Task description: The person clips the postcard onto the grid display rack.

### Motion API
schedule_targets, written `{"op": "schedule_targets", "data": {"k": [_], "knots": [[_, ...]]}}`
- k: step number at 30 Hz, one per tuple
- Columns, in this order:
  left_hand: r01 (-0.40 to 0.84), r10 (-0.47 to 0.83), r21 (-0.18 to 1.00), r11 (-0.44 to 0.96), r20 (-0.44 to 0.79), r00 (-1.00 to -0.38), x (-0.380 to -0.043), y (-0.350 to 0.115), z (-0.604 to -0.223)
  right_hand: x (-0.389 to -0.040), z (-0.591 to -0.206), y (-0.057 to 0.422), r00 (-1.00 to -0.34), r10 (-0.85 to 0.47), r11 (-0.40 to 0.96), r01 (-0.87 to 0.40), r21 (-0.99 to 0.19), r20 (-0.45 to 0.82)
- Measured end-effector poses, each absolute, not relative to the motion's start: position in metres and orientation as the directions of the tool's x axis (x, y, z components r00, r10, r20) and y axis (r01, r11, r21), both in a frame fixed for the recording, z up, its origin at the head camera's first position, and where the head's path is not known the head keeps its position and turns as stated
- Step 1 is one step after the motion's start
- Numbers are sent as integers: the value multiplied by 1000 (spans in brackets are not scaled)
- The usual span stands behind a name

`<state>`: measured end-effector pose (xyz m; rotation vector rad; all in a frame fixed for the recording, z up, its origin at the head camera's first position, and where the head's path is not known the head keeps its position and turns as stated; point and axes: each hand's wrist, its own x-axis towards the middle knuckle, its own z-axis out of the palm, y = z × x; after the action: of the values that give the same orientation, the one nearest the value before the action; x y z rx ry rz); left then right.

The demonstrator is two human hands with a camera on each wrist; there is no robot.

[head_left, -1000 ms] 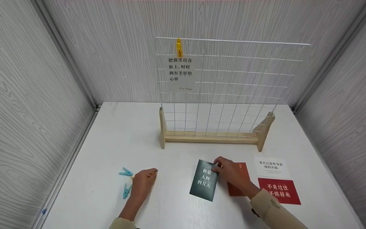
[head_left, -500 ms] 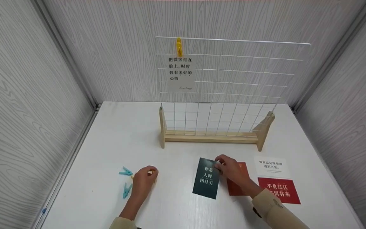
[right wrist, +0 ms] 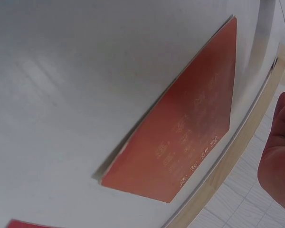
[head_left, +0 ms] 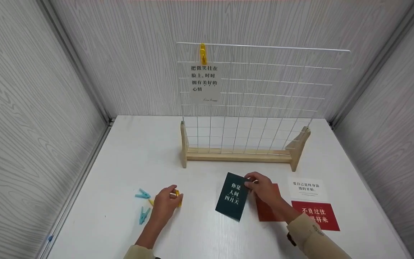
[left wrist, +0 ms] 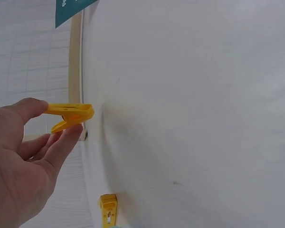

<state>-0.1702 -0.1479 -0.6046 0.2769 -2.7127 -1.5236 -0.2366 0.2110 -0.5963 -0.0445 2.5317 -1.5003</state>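
Observation:
My left hand pinches a yellow clothespin between thumb and fingers, just above the white table. My right hand holds a dark green card with white writing by its upper right edge. An orange-red card lies on the table, partly under the right hand and wrist in the head view. Beside the left hand lie two blue clothespins and another yellow clothespin.
A white wire grid stands in a wooden base behind the hands. From its top left hangs a white card under a yellow clothespin. To the right lie a white card and a red card.
The green card has risen slightly toward the grid with the right hand. In the left hand, the clothespin has turned and shows more plainly between the fingers.

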Motion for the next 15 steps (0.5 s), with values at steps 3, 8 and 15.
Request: {"op": "schedule_targets", "data": {"k": [3,8,15], "knots": [[-119,-150,842,526,-46,-988,-169,-147,-606,-236,-596,210,-982,-124,479,67,-875,-143],[-108,-151,843,527,-32,-988,-169,-146,-608,-233,-595,210,-987,-122,456,42,-889,-109],[-94,-146,853,513,-22,-989,-168,-146,-612,-233,-595,211,-988,-114,473,40,-880,-106]]}}
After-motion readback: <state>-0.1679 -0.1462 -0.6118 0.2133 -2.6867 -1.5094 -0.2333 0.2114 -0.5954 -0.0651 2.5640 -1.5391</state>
